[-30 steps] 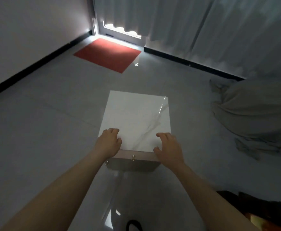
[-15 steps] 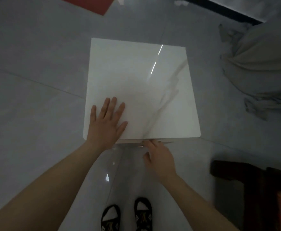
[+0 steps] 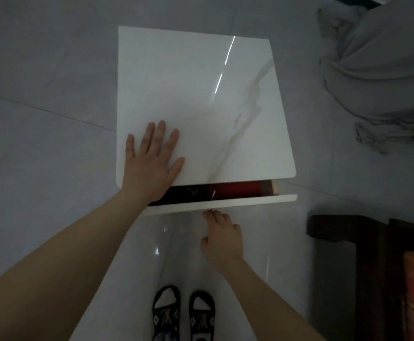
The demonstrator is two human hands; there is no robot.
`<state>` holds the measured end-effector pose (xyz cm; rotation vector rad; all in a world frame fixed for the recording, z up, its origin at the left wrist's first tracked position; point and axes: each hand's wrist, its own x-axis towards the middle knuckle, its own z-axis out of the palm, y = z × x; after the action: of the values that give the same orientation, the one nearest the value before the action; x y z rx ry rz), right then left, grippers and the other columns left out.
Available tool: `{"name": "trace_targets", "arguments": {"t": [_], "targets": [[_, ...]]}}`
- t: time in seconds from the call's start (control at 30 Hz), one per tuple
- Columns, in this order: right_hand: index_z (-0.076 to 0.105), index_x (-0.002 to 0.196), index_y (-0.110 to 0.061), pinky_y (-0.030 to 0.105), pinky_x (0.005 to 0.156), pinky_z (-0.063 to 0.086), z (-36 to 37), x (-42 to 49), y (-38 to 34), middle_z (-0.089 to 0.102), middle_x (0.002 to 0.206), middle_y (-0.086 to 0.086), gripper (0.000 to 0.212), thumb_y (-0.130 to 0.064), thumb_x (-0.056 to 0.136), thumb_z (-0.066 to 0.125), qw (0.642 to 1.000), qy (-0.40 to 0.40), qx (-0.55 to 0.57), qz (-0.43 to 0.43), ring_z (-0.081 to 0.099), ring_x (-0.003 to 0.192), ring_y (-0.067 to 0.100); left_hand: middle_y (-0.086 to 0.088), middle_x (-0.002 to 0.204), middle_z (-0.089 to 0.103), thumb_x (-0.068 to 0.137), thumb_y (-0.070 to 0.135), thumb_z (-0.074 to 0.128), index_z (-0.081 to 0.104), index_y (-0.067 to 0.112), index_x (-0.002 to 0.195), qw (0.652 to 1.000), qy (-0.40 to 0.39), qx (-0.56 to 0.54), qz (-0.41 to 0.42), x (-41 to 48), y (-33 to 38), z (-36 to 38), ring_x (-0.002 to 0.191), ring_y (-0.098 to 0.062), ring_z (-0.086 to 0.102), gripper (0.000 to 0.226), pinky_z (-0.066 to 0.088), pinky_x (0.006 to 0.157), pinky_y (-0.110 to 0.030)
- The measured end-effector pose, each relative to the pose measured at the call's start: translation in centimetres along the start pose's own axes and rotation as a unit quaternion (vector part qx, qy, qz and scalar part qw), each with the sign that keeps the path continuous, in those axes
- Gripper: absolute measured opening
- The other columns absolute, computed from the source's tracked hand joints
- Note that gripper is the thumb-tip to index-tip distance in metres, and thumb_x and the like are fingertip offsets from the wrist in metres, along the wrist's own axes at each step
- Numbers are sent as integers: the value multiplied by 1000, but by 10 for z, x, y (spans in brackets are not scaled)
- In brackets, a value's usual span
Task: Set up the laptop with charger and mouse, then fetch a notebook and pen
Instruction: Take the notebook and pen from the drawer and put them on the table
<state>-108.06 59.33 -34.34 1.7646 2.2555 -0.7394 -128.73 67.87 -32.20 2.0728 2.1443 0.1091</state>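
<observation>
Drawer (image 3: 222,202): partly open at the near side of the cabinet (image 3: 196,107), its white front standing just clear of the marble-patterned top. Only a narrow slot shows. Inside, a red item (image 3: 235,189) lies at centre-right and something dark to its left; neither can be identified. No laptop, charger, mouse, notebook or pen is in view.

Right hand (image 3: 222,236): fingertips closed on the small metal knob (image 3: 209,211) at the drawer front, from below. Left hand (image 3: 152,159): flat, fingers spread, pressed on the near left corner of the cabinet top, holding nothing, apparently bracing the unit.

Step in hand, as judged: opening the drawer to fetch an item for the task. Which item is sought cannot be told.

Next move calls for a straight pull toward the body until the contents are exposed, with the left hand steadying the light cabinet on the glossy tiled floor (image 3: 41,82).

Surroundings: grey cloth heap (image 3: 378,70) at far right, dark wooden furniture (image 3: 373,267) at near right, sandalled feet (image 3: 184,313) below.
</observation>
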Motion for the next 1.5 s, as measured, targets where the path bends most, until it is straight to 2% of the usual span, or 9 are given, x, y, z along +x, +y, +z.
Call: {"name": "trace_targets", "arguments": {"t": [0.5, 0.6, 0.7, 0.77, 0.87, 0.97, 1.13, 1.43, 1.5], "targets": [[53, 122, -28, 22, 60, 47, 57, -139, 32, 66, 111, -7, 67, -23, 57, 69, 997, -68, 28, -6, 65, 90, 14, -12, 159, 15, 97, 43, 26, 18, 19, 150, 999, 2, -25, 19, -48, 23, 1, 147, -28, 11, 59, 10, 115, -55], [57, 118, -25, 26, 67, 41, 55, -147, 32, 66, 111, -1, 48, -18, 71, 57, 993, -110, 48, 17, 62, 101, 22, -12, 160, 13, 97, 39, 29, 18, 18, 150, 999, -2, -33, 11, -48, 28, -2, 148, -28, 8, 58, 9, 116, -55], [37, 143, -23, 36, 90, 43, 33, -149, 26, 43, 144, 3, 57, -24, 86, 48, 978, -205, 28, 6, 44, 127, 26, -17, 155, 24, 96, 27, 40, 31, 10, 145, 996, 52, -67, 26, -59, 32, -10, 144, -33, 19, 53, 19, 116, -52], [49, 133, -26, 33, 90, 45, -1, -145, 24, 54, 129, -1, 42, -31, 91, 51, 960, -265, 86, 3, 52, 113, 19, -21, 142, 42, 92, 16, 46, 43, 3, 134, 986, 110, -100, 71, -74, 35, -8, 131, -35, 37, 44, 34, 109, -47], [66, 85, -28, 24, 69, 52, -51, -125, 22, 68, 78, -5, 16, -20, 93, 55, 934, -163, 316, 24, 66, 76, 12, -18, 125, 50, 89, 12, 50, 45, 3, 128, 978, 21, -206, -15, -107, 56, 6, 114, -31, 45, 41, 42, 99, -44], [68, 95, -17, 21, 62, 51, -54, -82, 25, 69, 76, 1, 15, -9, 91, 57, 900, 57, 411, 134, 66, 68, 12, -21, 146, 31, 91, 22, 51, 22, 0, 144, 922, -124, -274, -243, -137, 72, 29, 133, -35, 30, 65, 28, 111, -43], [55, 113, -2, 22, 69, 36, -2, -32, 37, 64, 107, 15, 34, -19, 86, 67, 867, 4, 385, 317, 60, 102, 31, -22, 158, 3, 88, 24, 55, -2, 3, 148, 838, -144, -360, -385, -142, 99, 37, 145, -35, 7, 85, 15, 115, -48], [60, 87, -11, 37, 81, 55, 16, -26, 53, 71, 100, 18, 24, -18, 75, 79, 845, 14, 396, 361, 68, 92, 32, -16, 123, 55, 76, 28, 72, 39, 5, 129, 658, -128, -524, -525, -115, 85, 30, 107, -32, 56, 67, 52, 88, -42], [60, 84, -13, 35, 81, 55, 17, -26, 56, 71, 99, 18, 23, -17, 75, 79, 854, -1, 386, 349, 69, 91, 31, -14, 117, 56, 70, 31, 77, 44, 5, 124, 662, -169, -520, -512, -115, 87, 33, 105, -32, 57, 68, 52, 87, -41]]}}
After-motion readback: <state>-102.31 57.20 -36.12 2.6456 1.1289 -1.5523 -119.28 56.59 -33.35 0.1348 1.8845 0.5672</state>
